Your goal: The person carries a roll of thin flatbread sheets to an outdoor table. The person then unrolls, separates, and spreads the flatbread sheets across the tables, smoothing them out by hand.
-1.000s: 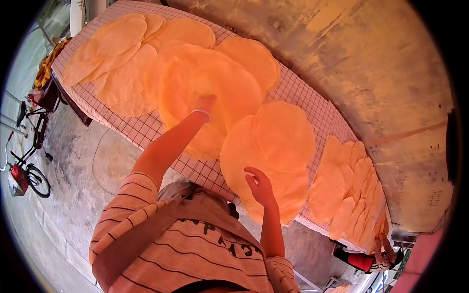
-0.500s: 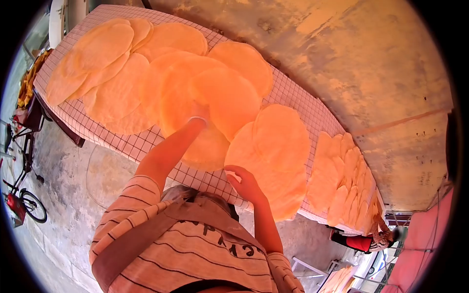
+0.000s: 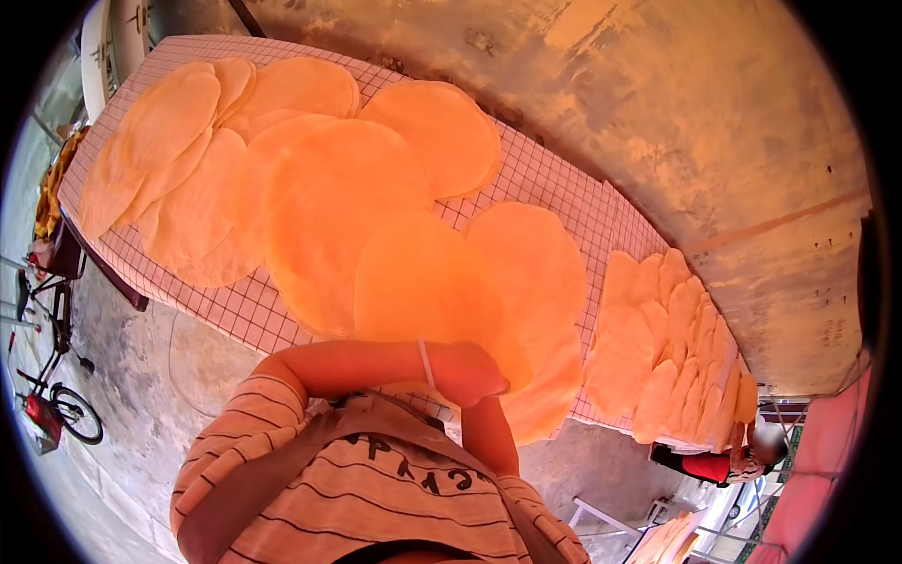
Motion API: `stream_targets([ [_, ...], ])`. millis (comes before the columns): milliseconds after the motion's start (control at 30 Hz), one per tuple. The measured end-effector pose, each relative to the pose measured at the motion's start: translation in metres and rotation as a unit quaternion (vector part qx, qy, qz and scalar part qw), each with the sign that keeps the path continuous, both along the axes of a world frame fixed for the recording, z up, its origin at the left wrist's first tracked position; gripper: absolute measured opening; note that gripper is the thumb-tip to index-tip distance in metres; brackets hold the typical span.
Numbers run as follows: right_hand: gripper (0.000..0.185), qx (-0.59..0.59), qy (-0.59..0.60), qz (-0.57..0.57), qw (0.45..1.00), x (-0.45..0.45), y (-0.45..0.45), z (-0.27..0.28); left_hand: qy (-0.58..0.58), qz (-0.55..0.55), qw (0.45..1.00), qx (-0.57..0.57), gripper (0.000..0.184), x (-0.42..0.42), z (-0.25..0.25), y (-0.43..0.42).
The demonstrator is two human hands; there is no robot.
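Note:
My left hand (image 3: 470, 373), with a white band at the wrist, is closed on the near edge of a thin round sheet (image 3: 413, 282). That sheet looks orange and limp, and it lies slanted between a large pile of round sheets (image 3: 324, 188) and a smaller pile (image 3: 540, 254) to the right. Behind the left hand, my right hand is mostly hidden; just its forearm (image 3: 489, 437) shows below. Whether the right fingers grip the sheet is not visible.
More round sheets (image 3: 178, 113) overlap at the table's left end. Smaller sheets lie in rows (image 3: 648, 338) on the checked tablecloth (image 3: 235, 315) at right. A co-worker (image 3: 719, 465) is at the far right end. A bicycle (image 3: 70, 414) stands on the left.
My left hand has come from the large pile toward my body and right, bringing a round sheet with it. It now covers my right hand, which was visible with fingers apart.

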State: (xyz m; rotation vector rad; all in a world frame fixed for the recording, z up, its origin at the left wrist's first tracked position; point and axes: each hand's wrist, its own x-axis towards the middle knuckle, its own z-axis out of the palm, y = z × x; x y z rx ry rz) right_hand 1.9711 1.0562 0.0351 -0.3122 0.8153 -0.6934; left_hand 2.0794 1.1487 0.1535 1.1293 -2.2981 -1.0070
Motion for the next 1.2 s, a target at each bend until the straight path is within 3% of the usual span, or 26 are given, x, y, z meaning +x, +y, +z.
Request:
stream_targets([
  [67, 0.043, -0.062, -0.003, -0.025, 0.998, -0.029, -0.017, 0.019, 0.059, 0.013, 0.998, -0.002, 0.018, -0.014, -0.005, 0.0],
  [133, 0.044, -0.155, 0.011, -0.065, 0.986, -0.051, -0.042, 0.049, 0.199, 0.091, 0.976, 0.003, 0.02, -0.013, 0.014, -0.007],
  [200, 0.045, -0.28, 0.07, -0.107, 0.952, -0.062, -0.074, 0.083, 0.338, 0.183, 0.923, -0.004, 0.023, -0.017, 0.016, -0.021],
  [267, 0.047, -0.425, 0.175, -0.119, 0.88, -0.055, -0.114, 0.115, 0.463, 0.288, 0.838, -0.028, 0.028, -0.025, -0.002, -0.044],
  [367, 0.049, -0.621, 0.364, -0.076, 0.69, -0.019, -0.165, 0.116, 0.525, 0.289, 0.773, 0.209, 0.038, -0.009, -0.045, -0.071],
  [467, 0.049, -0.723, 0.555, 0.053, 0.408, -0.003, -0.207, 0.024, 0.414, 0.336, 0.833, 0.148, 0.043, 0.005, -0.063, -0.046],
  [533, 0.048, -0.672, 0.507, 0.148, 0.519, -0.01, -0.207, -0.055, 0.383, 0.352, 0.835, 0.181, 0.047, 0.026, -0.083, -0.008],
  [600, 0.049, -0.644, 0.474, 0.179, 0.573, -0.001, -0.161, -0.073, 0.259, 0.54, 0.8, 0.027, 0.048, 0.048, -0.124, 0.042],
  [633, 0.049, -0.669, 0.441, 0.199, 0.564, 0.005, -0.138, -0.08, 0.134, 0.629, 0.752, -0.142, 0.049, 0.065, -0.153, 0.067],
  [667, 0.048, -0.69, 0.41, 0.22, 0.555, 0.012, -0.114, -0.087, -0.022, 0.716, 0.678, -0.167, 0.05, 0.081, -0.162, 0.097],
  [733, 0.047, -0.732, 0.333, 0.251, 0.539, 0.036, -0.061, -0.081, -0.136, 0.815, 0.544, -0.148, 0.05, 0.102, -0.183, 0.154],
  [767, 0.047, -0.736, 0.313, 0.277, 0.533, 0.048, -0.035, -0.078, 0.06, 0.858, 0.506, -0.07, 0.047, 0.108, -0.195, 0.171],
  [833, 0.047, -0.744, 0.27, 0.323, 0.519, 0.08, 0.013, -0.073, 0.437, 0.821, 0.359, 0.076, 0.043, 0.117, -0.211, 0.196],
  [867, 0.047, -0.749, 0.25, 0.341, 0.51, 0.097, 0.033, -0.069, 0.516, 0.792, 0.311, 0.098, 0.04, 0.118, -0.201, 0.195],
  [1033, 0.048, -0.755, 0.148, 0.427, 0.475, 0.159, 0.103, -0.026, 0.538, 0.738, 0.382, 0.142, 0.034, 0.123, -0.168, 0.173],
  [1200, 0.043, -0.658, 0.213, 0.41, 0.594, 0.185, 0.139, -0.04, 0.521, 0.719, 0.442, 0.126, 0.026, 0.14, -0.17, 0.16],
])
